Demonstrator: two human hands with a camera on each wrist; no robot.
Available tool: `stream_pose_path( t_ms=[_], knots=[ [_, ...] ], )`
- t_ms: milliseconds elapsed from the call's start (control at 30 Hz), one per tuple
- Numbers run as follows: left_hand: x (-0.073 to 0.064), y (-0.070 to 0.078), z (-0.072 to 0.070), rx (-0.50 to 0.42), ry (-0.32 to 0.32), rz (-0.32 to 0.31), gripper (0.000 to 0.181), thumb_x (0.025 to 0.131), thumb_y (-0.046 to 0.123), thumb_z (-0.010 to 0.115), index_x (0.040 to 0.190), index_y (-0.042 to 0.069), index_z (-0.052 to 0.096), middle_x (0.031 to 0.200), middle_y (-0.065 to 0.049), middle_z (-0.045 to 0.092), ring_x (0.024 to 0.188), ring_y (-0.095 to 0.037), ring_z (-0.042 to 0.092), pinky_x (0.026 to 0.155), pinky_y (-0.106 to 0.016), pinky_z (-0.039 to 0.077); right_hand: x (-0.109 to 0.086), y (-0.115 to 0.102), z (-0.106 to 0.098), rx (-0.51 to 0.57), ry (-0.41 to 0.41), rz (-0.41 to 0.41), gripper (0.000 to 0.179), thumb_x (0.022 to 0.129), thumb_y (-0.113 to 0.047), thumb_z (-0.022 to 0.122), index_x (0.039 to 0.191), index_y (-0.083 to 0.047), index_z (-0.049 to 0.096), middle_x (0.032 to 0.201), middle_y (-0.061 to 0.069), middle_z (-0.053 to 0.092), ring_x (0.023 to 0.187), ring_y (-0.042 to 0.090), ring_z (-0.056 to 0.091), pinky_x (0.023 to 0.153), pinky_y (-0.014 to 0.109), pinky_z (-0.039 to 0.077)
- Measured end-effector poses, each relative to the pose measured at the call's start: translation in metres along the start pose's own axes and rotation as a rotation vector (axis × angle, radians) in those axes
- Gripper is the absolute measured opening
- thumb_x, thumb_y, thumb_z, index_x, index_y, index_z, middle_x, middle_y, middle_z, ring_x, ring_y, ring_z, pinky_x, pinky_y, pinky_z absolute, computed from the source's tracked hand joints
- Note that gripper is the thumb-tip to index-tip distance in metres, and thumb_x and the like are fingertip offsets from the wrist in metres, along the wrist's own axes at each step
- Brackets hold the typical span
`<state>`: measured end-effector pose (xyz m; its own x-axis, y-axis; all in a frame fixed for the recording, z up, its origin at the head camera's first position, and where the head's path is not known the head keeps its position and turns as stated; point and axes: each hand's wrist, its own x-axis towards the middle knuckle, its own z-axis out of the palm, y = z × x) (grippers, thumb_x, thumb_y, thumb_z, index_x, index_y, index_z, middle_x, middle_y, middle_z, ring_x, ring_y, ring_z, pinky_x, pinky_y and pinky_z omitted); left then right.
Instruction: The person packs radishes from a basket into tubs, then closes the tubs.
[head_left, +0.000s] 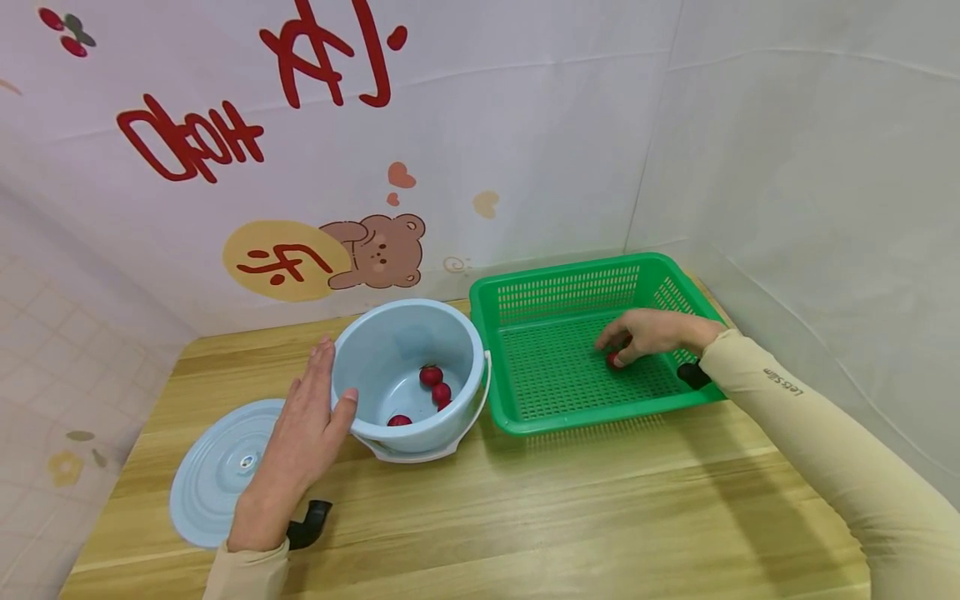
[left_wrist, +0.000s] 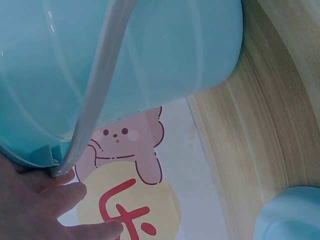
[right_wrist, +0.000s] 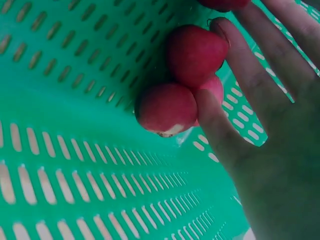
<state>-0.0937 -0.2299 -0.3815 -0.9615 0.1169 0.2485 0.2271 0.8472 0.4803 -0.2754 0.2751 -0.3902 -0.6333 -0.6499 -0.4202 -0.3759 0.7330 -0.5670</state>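
Note:
Inside the green basket [head_left: 540, 417], my right hand [head_left: 651, 332] bends its fingers and thumb around small red radishes [head_left: 613, 360]. Up close in the right wrist view, the thumb touches one radish [right_wrist: 167, 109] and the index finger touches another radish [right_wrist: 195, 55]; more red shows behind them and at the top edge. My left hand [head_left: 303, 425] rests against the left side of a light blue bucket [head_left: 408, 437], its fingers fairly straight, near the handle [left_wrist: 102, 85] in the left wrist view. Several red radishes [head_left: 431, 376] lie on the bucket's floor.
A round light blue lid [head_left: 206, 475] lies on the wooden table [head_left: 525, 525], left of the bucket and partly behind my left forearm. The basket stands just right of the bucket. A printed white cloth wall [head_left: 540, 167] closes off the back.

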Motion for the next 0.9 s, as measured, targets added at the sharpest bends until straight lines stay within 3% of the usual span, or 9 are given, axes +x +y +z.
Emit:
stream_pose_path(
  t_ms=[467, 900],
  knots=[
    [-0.0073, -0.0029, 0.0029, -0.017, 0.013, 0.017, 0.072, 0.11, 0.033, 0.044, 0.165, 0.001, 0.013, 0.172, -0.016, 0.015, 0.157, -0.038, 0.016, 0.119, -0.069, 0.018, 0.0016, 0.0016, 0.0037, -0.049, -0.032, -0.012, 0.031, 0.097, -0.007, 0.069, 0.128, -0.005, 0.07, 0.122, 0.007, 0.071, 0.113, 0.025, 0.067, 0.092, 0.042, 0.058],
    [0.0015, 0.0023, -0.0012, 0.003, -0.011, 0.002, 0.073, 0.109, 0.035, 0.045, 0.165, -0.001, 0.013, 0.171, -0.018, 0.015, 0.156, -0.04, 0.017, 0.119, -0.07, 0.019, -0.0007, -0.0011, -0.0019, -0.063, 0.009, -0.018, 0.027, 0.099, -0.009, 0.068, 0.125, -0.005, 0.072, 0.113, 0.002, 0.073, 0.106, 0.02, 0.068, 0.087, 0.038, 0.057]
  ],
)
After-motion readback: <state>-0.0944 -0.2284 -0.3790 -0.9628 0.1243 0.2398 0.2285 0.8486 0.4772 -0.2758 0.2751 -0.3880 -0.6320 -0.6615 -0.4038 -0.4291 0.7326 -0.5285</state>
